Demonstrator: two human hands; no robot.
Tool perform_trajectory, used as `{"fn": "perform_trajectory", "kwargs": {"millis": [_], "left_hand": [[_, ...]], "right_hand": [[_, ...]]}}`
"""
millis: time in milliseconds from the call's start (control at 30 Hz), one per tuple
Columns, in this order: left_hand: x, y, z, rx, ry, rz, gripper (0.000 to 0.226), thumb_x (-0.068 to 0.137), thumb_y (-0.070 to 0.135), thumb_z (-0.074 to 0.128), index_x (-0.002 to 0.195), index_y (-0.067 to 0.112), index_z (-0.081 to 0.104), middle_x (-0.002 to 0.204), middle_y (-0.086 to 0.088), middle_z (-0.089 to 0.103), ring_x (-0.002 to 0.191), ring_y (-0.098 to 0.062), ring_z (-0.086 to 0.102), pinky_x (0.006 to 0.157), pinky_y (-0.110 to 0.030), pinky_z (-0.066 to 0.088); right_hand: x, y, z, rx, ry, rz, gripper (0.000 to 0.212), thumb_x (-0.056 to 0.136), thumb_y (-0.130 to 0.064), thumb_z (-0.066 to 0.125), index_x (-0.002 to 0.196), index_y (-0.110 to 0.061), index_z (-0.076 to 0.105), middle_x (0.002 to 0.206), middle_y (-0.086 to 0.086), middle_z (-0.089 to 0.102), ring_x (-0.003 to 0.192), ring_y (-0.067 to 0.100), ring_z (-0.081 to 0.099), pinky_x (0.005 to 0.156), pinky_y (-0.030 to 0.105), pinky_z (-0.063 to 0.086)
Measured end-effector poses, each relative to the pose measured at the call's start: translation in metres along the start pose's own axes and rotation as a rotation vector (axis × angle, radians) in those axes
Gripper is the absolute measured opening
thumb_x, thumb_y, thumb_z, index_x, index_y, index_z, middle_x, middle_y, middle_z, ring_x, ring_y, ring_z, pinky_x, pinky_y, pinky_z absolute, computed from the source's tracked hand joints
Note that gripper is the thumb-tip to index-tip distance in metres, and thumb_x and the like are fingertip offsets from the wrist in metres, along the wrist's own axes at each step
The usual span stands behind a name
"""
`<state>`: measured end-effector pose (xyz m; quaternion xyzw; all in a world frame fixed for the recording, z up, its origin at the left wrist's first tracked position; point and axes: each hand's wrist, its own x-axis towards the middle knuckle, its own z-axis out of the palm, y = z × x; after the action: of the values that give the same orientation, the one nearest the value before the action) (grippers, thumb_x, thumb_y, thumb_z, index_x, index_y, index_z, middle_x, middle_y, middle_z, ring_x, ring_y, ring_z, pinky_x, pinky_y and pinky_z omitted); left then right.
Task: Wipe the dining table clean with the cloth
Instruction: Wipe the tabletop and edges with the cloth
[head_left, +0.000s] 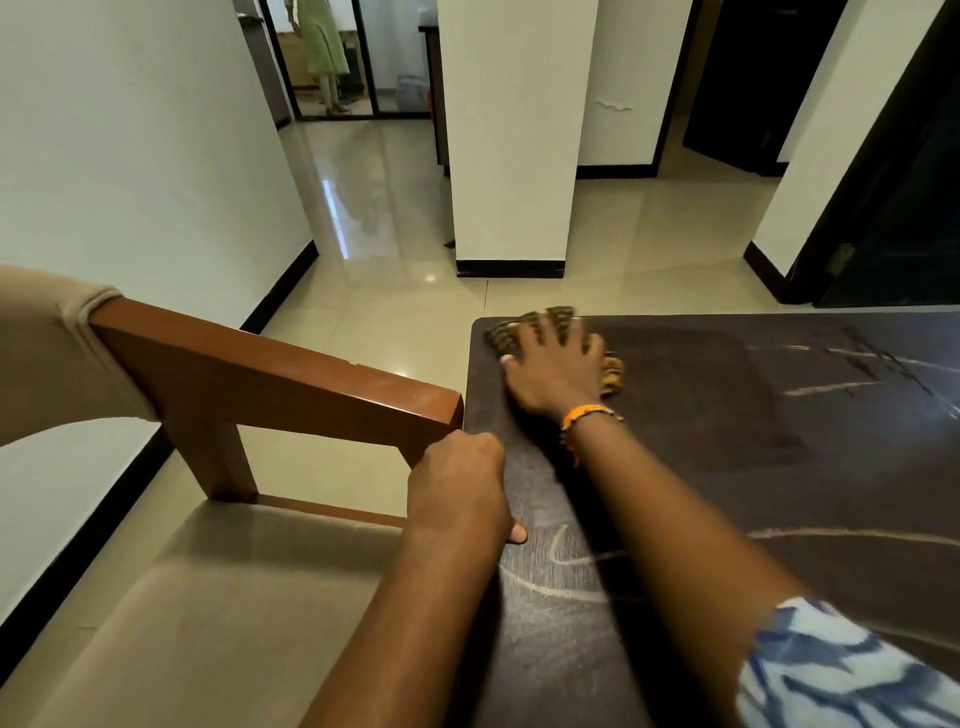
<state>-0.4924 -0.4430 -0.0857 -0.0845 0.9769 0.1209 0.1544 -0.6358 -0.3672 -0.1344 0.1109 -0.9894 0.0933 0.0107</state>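
The dark brown dining table (727, 467) fills the right half of the view, with pale chalky streaks across it. My right hand (558, 371) lies flat with fingers spread, pressing a brown-and-tan striped cloth (501, 332) onto the table's far left corner. The cloth shows between and beyond my fingers and bunches at the right of my palm. My left hand (460, 491) grips the table's left edge, thumb on top, right beside the chair arm.
A wooden armchair (270, 379) with beige cushions stands against the table's left side. Beyond are glossy tiled floor (395, 218), a white pillar (511, 156) and dark doorways. A person in green (324, 47) stands far down the hall.
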Motion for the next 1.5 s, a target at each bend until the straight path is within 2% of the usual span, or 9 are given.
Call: {"fn": "perform_trajectory", "kwargs": {"millis": [100, 200, 500, 900, 1000, 1133, 1200, 1267, 1500], "left_hand": [[-0.002, 0.004, -0.002, 0.069, 0.012, 0.005, 0.05, 0.071, 0.033, 0.079, 0.108, 0.008, 0.057, 0.112, -0.01, 0.061, 0.104, -0.026, 0.059, 0.083, -0.033, 0.048], [-0.003, 0.005, -0.002, 0.081, 0.013, 0.002, 0.05, 0.072, 0.036, 0.078, 0.108, 0.009, 0.056, 0.112, -0.008, 0.06, 0.103, -0.025, 0.059, 0.084, -0.033, 0.049], [-0.003, -0.006, 0.008, -0.001, -0.006, 0.01, 0.063, 0.077, 0.043, 0.07, 0.129, 0.016, 0.048, 0.132, -0.002, 0.054, 0.12, -0.02, 0.053, 0.097, -0.032, 0.045], [-0.007, -0.006, 0.003, -0.062, 0.042, -0.03, 0.068, 0.069, 0.046, 0.076, 0.125, 0.016, 0.051, 0.126, -0.003, 0.057, 0.116, -0.024, 0.054, 0.093, -0.035, 0.046], [-0.021, -0.01, 0.006, -0.222, 0.045, -0.004, 0.086, 0.066, 0.048, 0.077, 0.137, 0.02, 0.039, 0.142, -0.001, 0.046, 0.133, -0.027, 0.04, 0.108, -0.045, 0.038], [-0.045, -0.017, 0.018, -0.064, 0.003, -0.008, 0.123, 0.067, 0.05, 0.075, 0.149, 0.022, -0.012, 0.158, -0.001, -0.013, 0.145, -0.027, -0.013, 0.117, -0.049, -0.001], [-0.059, -0.015, 0.022, -0.017, 0.041, -0.033, 0.125, 0.07, 0.051, 0.072, 0.146, 0.018, -0.021, 0.155, -0.003, -0.025, 0.143, -0.026, -0.021, 0.115, -0.048, -0.007], [-0.071, -0.011, 0.025, -0.023, 0.065, -0.08, 0.122, 0.073, 0.051, 0.068, 0.146, 0.013, -0.022, 0.155, -0.005, -0.026, 0.143, -0.027, -0.022, 0.115, -0.048, -0.007], [-0.082, 0.004, 0.029, 0.074, 0.118, -0.179, 0.1, 0.085, 0.047, 0.059, 0.149, 0.009, -0.008, 0.159, -0.009, -0.008, 0.145, -0.031, -0.013, 0.117, -0.05, 0.0]], "right_hand": [[0.007, -0.033, 0.007, 0.014, -0.035, -0.225, 0.048, 0.096, -0.043, 0.032, 0.143, -0.032, 0.03, 0.158, -0.003, 0.014, 0.143, 0.033, 0.006, 0.112, 0.05, 0.006], [0.024, -0.012, 0.001, 0.014, -0.059, -0.25, 0.047, 0.096, -0.044, 0.031, 0.143, -0.036, 0.028, 0.157, -0.01, 0.014, 0.143, 0.029, 0.011, 0.111, 0.047, 0.011], [0.039, 0.075, -0.02, -0.032, -0.059, 0.318, 0.05, 0.098, -0.045, 0.025, 0.147, -0.033, 0.023, 0.159, 0.001, 0.009, 0.143, 0.039, 0.0, 0.113, 0.052, 0.003], [-0.033, 0.008, -0.007, -0.035, -0.116, -0.325, 0.048, 0.1, -0.046, 0.023, 0.146, -0.048, 0.011, 0.159, -0.01, 0.004, 0.145, 0.029, -0.003, 0.113, 0.052, 0.002], [-0.067, 0.039, -0.018, -0.062, -0.109, -0.386, 0.047, 0.099, -0.047, 0.024, 0.144, -0.05, 0.01, 0.158, -0.015, 0.004, 0.146, 0.023, 0.001, 0.111, 0.048, 0.009], [-0.074, 0.112, -0.034, -0.046, -0.025, 0.033, 0.047, 0.099, -0.045, 0.027, 0.144, -0.048, 0.017, 0.158, -0.014, 0.01, 0.144, 0.025, 0.009, 0.11, 0.049, 0.014], [-0.075, 0.12, -0.036, 0.03, -0.017, 0.282, 0.048, 0.099, -0.043, 0.028, 0.146, -0.044, 0.018, 0.159, -0.008, 0.01, 0.145, 0.03, 0.004, 0.111, 0.054, 0.008], [-0.081, 0.093, -0.031, 0.042, -0.012, 0.33, 0.05, 0.098, -0.041, 0.03, 0.147, -0.04, 0.019, 0.159, -0.004, 0.009, 0.144, 0.035, 0.002, 0.111, 0.057, 0.006], [-0.131, -0.011, -0.008, 0.015, -0.04, -0.26, 0.048, 0.098, -0.041, 0.031, 0.145, -0.044, 0.023, 0.158, -0.007, 0.014, 0.144, 0.032, 0.003, 0.109, 0.052, 0.009]]}}
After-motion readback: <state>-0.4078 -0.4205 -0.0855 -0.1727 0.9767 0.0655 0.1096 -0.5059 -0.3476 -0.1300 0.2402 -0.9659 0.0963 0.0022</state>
